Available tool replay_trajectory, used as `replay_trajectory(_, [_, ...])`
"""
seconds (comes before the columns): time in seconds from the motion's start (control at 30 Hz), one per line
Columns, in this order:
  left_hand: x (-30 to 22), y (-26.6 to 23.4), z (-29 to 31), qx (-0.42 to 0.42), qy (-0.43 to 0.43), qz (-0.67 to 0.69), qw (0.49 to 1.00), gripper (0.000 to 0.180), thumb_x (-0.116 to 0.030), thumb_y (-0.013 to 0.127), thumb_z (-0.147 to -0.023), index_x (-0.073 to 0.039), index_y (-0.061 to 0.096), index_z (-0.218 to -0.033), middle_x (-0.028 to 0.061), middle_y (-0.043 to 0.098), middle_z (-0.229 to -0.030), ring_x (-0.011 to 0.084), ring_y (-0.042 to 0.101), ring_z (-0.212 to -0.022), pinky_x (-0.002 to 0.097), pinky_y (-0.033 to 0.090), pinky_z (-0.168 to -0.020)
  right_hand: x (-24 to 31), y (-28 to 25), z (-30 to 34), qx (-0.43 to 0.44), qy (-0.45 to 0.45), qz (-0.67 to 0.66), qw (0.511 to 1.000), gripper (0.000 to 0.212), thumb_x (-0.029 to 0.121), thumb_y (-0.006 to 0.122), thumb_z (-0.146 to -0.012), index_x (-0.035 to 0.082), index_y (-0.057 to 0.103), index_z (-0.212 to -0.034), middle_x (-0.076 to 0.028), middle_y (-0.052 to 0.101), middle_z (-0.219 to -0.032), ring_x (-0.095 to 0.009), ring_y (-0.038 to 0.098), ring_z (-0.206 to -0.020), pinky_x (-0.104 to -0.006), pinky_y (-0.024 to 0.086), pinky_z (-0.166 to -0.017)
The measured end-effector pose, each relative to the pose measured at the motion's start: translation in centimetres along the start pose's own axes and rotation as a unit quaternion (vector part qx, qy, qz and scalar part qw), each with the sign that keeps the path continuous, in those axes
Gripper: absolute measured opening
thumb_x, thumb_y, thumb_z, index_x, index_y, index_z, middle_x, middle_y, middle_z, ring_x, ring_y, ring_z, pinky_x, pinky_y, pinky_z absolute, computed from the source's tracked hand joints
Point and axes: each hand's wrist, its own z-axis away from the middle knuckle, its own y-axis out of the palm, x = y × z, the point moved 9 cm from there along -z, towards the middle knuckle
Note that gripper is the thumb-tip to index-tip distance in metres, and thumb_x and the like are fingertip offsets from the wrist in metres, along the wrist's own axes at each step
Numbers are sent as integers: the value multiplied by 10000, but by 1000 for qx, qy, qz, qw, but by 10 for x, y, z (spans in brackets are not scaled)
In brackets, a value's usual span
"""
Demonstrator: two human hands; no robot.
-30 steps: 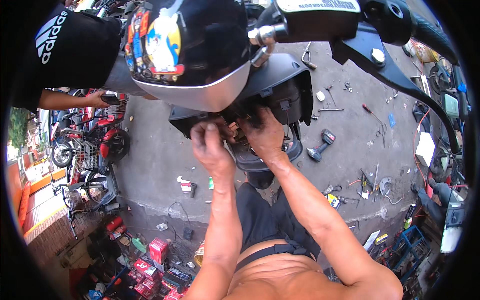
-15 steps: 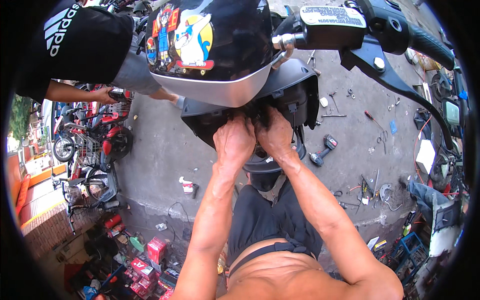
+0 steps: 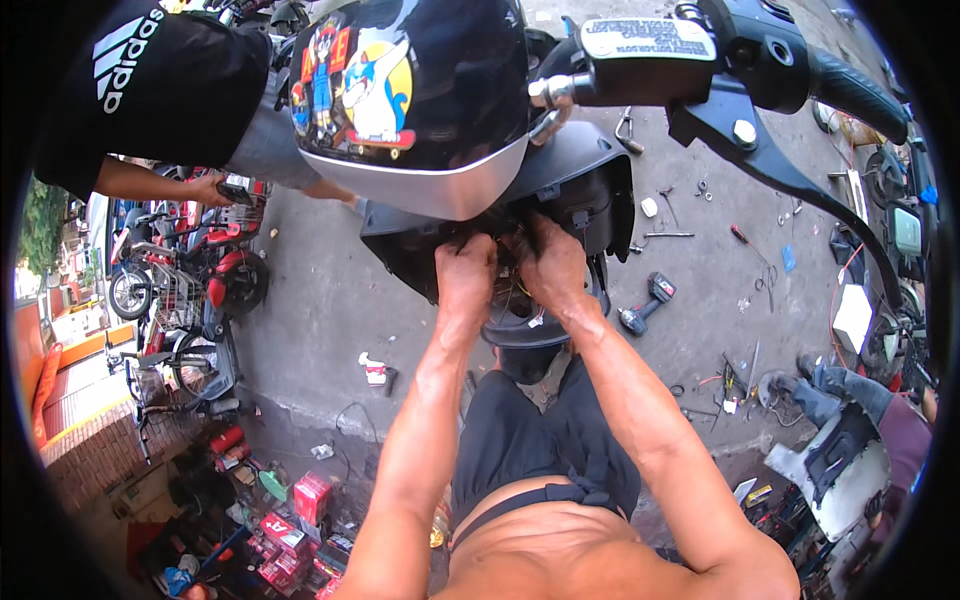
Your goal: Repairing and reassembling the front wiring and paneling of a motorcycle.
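Left hand (image 3: 466,272) and right hand (image 3: 553,268) side by side, fingers curled, gripping wiring (image 3: 512,290) inside open black scooter front panel (image 3: 590,195), centre frame. Above: glossy black cowl (image 3: 440,80) with colourful cartoon sticker (image 3: 360,85). Rectangular grey label on handlebar reservoir (image 3: 650,40). Red boxes (image 3: 300,500) on ground lower left.

Fingertips of both hands vanish inside the scooter's black front panel (image 3: 560,200); wiring there too small to tell.

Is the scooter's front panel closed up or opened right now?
Opened: the dark front panel hangs away below the headlight cowl, and both hands, left and right, reach into the exposed wiring.
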Motion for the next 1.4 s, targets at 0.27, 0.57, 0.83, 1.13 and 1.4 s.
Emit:
replay_trajectory(0.27, [-27,0,14,-28,120,52,991,169,-76,518,-778,37,595,-678,48,531,-571,79,446,-512,285,395,-466,-13,0,4,-16,32,-50,998,176,225,595,-819,91,622,-930,-166,643,-910,-396,595,-866,-455,469,-700])
replay_trajectory(0.57, [-10,-8,21,-31,115,-5,993,157,-65,569,-795,45,582,-685,41,530,-621,73,479,-617,247,408,-570,-9,-1,6,25,55,-3,998,283,276,679,-785,67,619,-966,-169,640,-943,-372,604,-889,-427,480,-736])
replay_trajectory(0.83, [40,-75,50,-43,-7,-40,998,196,-132,556,-853,39,607,-934,17,554,-697,85,517,-665,242,432,-590,-39,-52,102,-111,92,24,989,442,182,726,-757,2,582,-1134,-154,587,-1097,-324,575,-996,-369,463,-855])
replay_trajectory(1.13, [56,-74,34,66,80,-24,994,317,-123,614,-851,30,551,-1121,40,595,-800,104,535,-666,250,450,-600,-55,-16,54,-94,102,109,984,487,208,727,-762,23,572,-1185,-146,573,-1117,-288,596,-960,-350,478,-804])
replay_trajectory(1.4, [128,-113,32,154,27,-193,969,281,-127,591,-843,37,598,-1072,84,644,-817,130,568,-649,286,472,-606,-100,1,159,-259,221,-54,939,495,179,697,-800,-48,536,-1209,-113,596,-1029,-218,586,-914,-326,446,-865])
